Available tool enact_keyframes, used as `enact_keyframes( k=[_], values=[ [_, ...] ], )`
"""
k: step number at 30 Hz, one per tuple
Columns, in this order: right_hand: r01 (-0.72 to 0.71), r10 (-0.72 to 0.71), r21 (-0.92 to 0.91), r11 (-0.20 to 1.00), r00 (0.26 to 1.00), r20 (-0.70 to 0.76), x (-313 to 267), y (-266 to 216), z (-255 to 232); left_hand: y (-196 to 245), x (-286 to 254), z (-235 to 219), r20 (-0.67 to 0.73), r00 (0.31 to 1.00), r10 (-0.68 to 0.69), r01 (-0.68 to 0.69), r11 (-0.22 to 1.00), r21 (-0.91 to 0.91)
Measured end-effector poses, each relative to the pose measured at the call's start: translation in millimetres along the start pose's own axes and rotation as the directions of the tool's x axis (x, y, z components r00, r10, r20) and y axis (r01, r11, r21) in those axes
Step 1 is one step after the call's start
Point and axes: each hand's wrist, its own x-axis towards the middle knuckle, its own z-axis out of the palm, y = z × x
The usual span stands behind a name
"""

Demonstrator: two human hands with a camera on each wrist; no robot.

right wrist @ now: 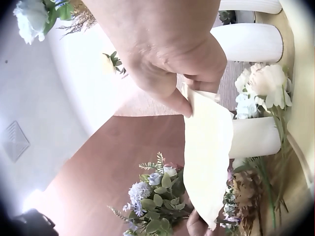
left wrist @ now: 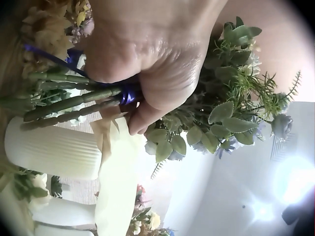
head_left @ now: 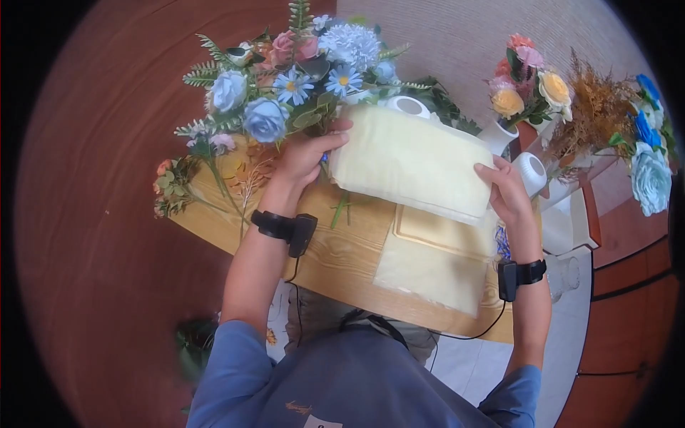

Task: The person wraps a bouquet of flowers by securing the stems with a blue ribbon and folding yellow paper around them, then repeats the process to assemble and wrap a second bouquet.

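Note:
Level above the table, a cream sheet of wrapping paper [head_left: 414, 160] stretches between both hands. My left hand [head_left: 307, 157] grips a bouquet [head_left: 289, 89] of blue and pink artificial flowers by its stems, and also holds the paper's left edge. In the left wrist view the green stems [left wrist: 74, 104] are bound with shiny blue-purple ribbon [left wrist: 129, 95], and the paper's brownish corner lies at the fingertips. My right hand [head_left: 509, 189] pinches the right edge between thumb and fingers. From the right wrist, the paper [right wrist: 206, 152] hangs flat, partly covering the bouquet's stems.
More cream sheets [head_left: 432, 274] lie on the wooden table [head_left: 325, 267] near its front edge. White ribbed vases [head_left: 529, 173] stand or lie behind, some with flowers [head_left: 531, 78]. Blue ribbon strands [head_left: 504, 244] sit by the right wrist. Dried flower sprigs [head_left: 173, 189] overhang the left corner.

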Motion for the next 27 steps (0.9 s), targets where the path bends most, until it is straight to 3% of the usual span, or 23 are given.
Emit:
enact_keyframes(
  k=[3, 4, 5, 6, 7, 8, 10, 13, 14, 15, 16, 18, 19, 23, 27],
  values=[
    [-0.043, 0.039, -0.09, 0.995, 0.998, -0.046, -5, 0, -5, -5, 0, 0, -0.023, 1.0, 0.011, -0.01, 0.999, 0.043],
    [-0.016, -0.003, -0.216, 0.976, 0.996, -0.087, -7, 0, -6, -8, 0, 1, -0.018, 1.0, 0.005, -0.004, 0.999, 0.042],
    [0.003, -0.047, -0.338, 0.941, 0.991, -0.122, -9, 0, -8, -12, 2, 0, -0.049, 0.997, 0.059, -0.055, 0.995, 0.083],
    [-0.003, -0.042, -0.334, 0.943, 0.991, -0.129, -11, -3, -7, -16, 4, -1, -0.077, 0.991, 0.113, -0.102, 0.987, 0.127],
    [0.078, -0.142, -0.437, 0.896, 0.983, -0.116, -14, -8, -4, -18, 5, -1, -0.072, 0.977, 0.198, -0.189, 0.974, 0.124],
    [0.146, -0.232, -0.534, 0.833, 0.968, -0.097, -17, -10, -2, -21, 5, -2, -0.067, 0.982, 0.177, -0.168, 0.978, 0.123],
    [0.221, -0.295, -0.456, 0.862, 0.95, -0.099, -20, -13, 2, -17, 2, 3, -0.131, 0.99, 0.053, -0.043, 0.996, 0.078],
    [0.201, -0.307, -0.506, 0.839, 0.942, -0.135, -20, -15, -12, -20, 5, 4, -0.129, 0.985, 0.116, -0.097, 0.984, 0.15],
    [0.197, -0.283, -0.443, 0.874, 0.95, -0.136, -18, -14, -20, -20, 7, 3, -0.13, 0.982, 0.133, -0.112, 0.981, 0.16],
    [0.196, -0.262, -0.379, 0.904, 0.956, -0.132, -18, -12, -27, -23, 13, -17, 0.016, 0.998, -0.063, 0.062, 0.996, 0.058],
    [0.188, -0.261, -0.383, 0.905, 0.954, -0.147, -18, -9, -37, -12, 6, -2, 0.028, 0.997, -0.072, 0.071, 0.996, 0.054],
    [0.095, -0.119, -0.166, 0.981, 0.983, -0.142, -23, 1, -64, 12, -10, 19, -0.094, 0.989, -0.114, 0.118, 0.992, 0.044],
    [0.046, -0.064, -0.137, 0.989, 0.99, -0.129, -27, 8, -77, 13, -10, 15, -0.076, 0.989, -0.124, 0.128, 0.99, 0.055],
    [-0.074, 0.064, -0.055, 0.996, 0.985, -0.162, -43, 44, -110, 13, -8, 5, -0.08, 0.991, -0.109, 0.111, 0.993, 0.027],
    [-0.202, 0.194, -0.071, 0.977, 0.975, -0.105, -53, 79, -136, 10, -7, 5, -0.085, 0.99, -0.113, 0.114, 0.993, 0.013]
  ],
)
